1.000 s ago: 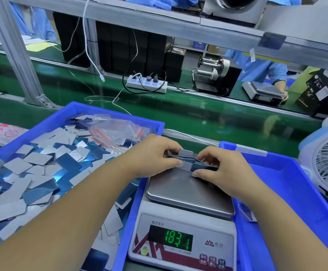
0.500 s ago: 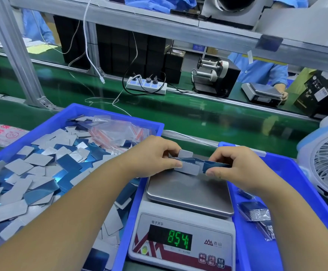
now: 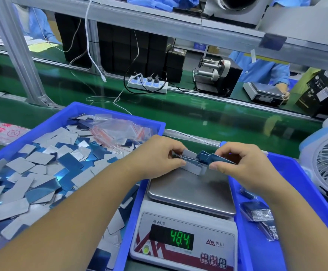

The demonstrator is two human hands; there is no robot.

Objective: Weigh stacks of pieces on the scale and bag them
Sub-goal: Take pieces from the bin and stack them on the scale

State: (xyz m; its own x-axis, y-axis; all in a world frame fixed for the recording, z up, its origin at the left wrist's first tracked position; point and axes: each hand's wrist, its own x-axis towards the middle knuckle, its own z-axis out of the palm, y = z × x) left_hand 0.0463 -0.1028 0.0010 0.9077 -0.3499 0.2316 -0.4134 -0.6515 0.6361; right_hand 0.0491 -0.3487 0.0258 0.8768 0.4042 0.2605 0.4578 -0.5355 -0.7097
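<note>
Centre frame: left hand (image 3: 157, 155) and right hand (image 3: 243, 163) both pinching a fanned stack of thin grey and blue rectangular pieces (image 3: 195, 162), lower edge over far rim of white digital scale (image 3: 186, 227), display 48.4. Loose pieces filling blue plastic bin (image 3: 120, 112) at left. Green conveyor belt (image 3: 208, 112) across middle; white power strip (image 3: 147, 85) beyond.

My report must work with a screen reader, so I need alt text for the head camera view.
Two hands, left hand and right hand, hold a fanned stack of blue and grey pieces over the pan of a digital scale whose display shows 48.4. A blue bin of loose pieces sits to the left, bagged pieces to the right.
</note>
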